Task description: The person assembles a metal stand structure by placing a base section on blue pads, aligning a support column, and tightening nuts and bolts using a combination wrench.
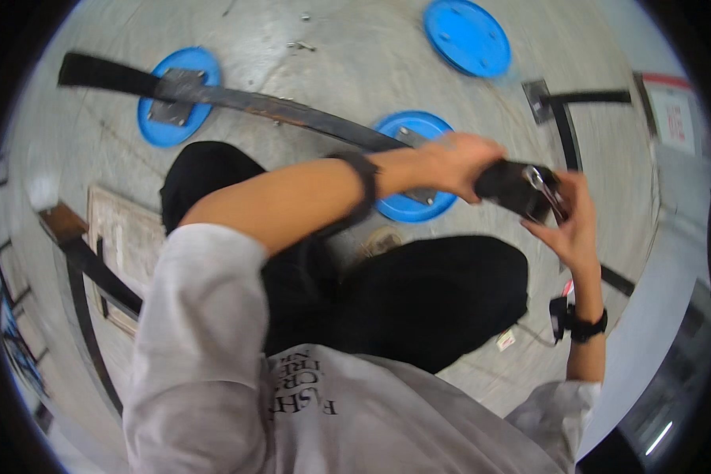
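Observation:
I look down at my own body, squatting over a grey floor. My left hand [450, 162] reaches across and grips the near end of a long dark curved metal bar [245, 101] that runs away to the upper left. At that end of the bar my right hand [570, 221] has its fingers on a small metal piece [542, 186]. The bar's end is partly hidden by my hands. Both wrists wear dark bands.
Three blue round discs lie on the floor: one [159, 126] under the bar's far part, one [409, 207] under its near part, one [468, 35] beyond. A black metal frame [569, 118] stands to the right, another frame [87, 265] and a flat board [122, 237] to the left.

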Demonstrator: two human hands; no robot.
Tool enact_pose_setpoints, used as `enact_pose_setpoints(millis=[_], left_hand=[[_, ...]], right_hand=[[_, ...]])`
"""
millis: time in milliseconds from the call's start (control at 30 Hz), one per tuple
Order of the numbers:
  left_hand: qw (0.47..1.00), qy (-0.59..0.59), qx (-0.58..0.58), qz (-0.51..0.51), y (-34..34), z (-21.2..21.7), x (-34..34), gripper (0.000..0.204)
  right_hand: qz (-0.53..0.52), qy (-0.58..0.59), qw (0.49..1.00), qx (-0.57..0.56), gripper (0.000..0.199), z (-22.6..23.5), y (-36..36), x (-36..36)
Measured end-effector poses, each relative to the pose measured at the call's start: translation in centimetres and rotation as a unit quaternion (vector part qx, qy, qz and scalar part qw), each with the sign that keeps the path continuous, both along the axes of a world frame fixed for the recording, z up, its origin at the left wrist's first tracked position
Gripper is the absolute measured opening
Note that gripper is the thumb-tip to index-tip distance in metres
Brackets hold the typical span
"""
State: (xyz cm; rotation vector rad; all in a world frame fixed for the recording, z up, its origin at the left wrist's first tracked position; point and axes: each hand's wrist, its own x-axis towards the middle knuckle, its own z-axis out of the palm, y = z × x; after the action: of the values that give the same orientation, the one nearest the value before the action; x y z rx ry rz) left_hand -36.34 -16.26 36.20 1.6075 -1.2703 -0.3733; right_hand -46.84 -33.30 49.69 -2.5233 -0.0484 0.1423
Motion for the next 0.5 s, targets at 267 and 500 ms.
enact_pose_setpoints(millis=[267, 500], left_hand=[[0.996, -0.036, 0.082, 0.013, 0.2, 2.1, 0.6, 0.048], [0.993, -0.112, 0.026, 0.03, 2.5, 0.5, 4.0, 0.059]], right_hand=[[0.053, -0.022, 0.994, 0.093, 0.06, -0.7, -0.1, 1.5], [0.094, -0.004, 0.995, 0.03, 0.072, -0.7, 0.4, 5.0]])
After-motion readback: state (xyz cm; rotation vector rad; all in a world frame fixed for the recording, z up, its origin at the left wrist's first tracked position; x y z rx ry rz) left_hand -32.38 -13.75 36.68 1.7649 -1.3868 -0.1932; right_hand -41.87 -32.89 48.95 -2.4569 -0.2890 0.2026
